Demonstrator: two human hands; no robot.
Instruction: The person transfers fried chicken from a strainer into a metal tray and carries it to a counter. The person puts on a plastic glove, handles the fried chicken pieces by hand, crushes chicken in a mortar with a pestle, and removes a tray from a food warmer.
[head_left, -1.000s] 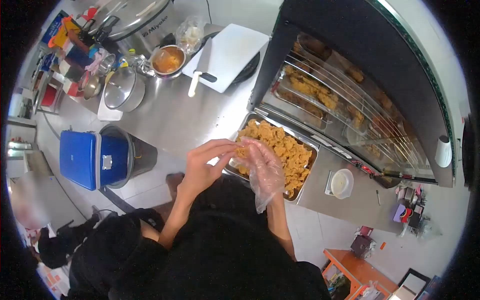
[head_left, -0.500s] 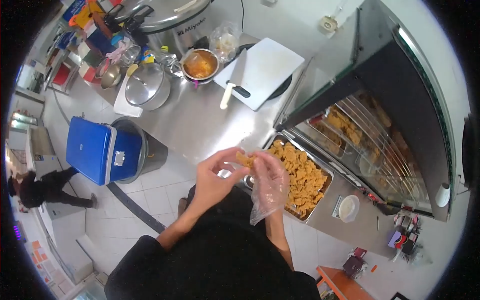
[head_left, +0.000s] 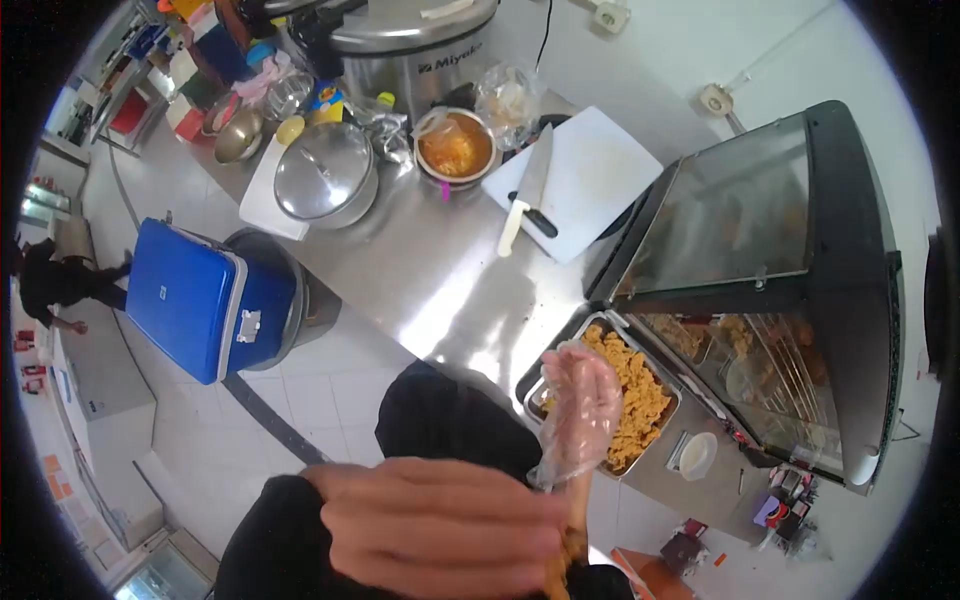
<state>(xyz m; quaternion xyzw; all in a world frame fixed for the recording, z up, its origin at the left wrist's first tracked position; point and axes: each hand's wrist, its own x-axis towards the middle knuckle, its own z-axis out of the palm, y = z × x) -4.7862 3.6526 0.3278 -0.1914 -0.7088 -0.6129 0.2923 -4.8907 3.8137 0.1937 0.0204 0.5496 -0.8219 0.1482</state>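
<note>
My left hand (head_left: 440, 525) is bare and raised close to the camera, its fingers pressed together. At its fingertips shows part of a golden-brown piece of fried chicken (head_left: 560, 575); the rest is cut off by the frame's bottom edge. My right hand (head_left: 582, 405), in a clear plastic glove, hovers at the left side of a metal tray (head_left: 672, 410). Its fingers are loosely bent, and I see nothing held in them. Crispy fried pieces (head_left: 635, 385) fill much of the tray, partly hidden behind the glove.
A knife (head_left: 530, 190) lies across a white cutting board (head_left: 605, 185). To its left stand a bowl of orange sauce (head_left: 455, 150) and a lidded pot (head_left: 325, 180). A glass display warmer (head_left: 750, 230) borders the tray. A blue cooler (head_left: 190, 300) and another person (head_left: 65, 280) are at left.
My left hand has left the right one and come up toward the camera with the fried chicken piece. My gloved right hand has moved slightly right and down. The view has shifted.
</note>
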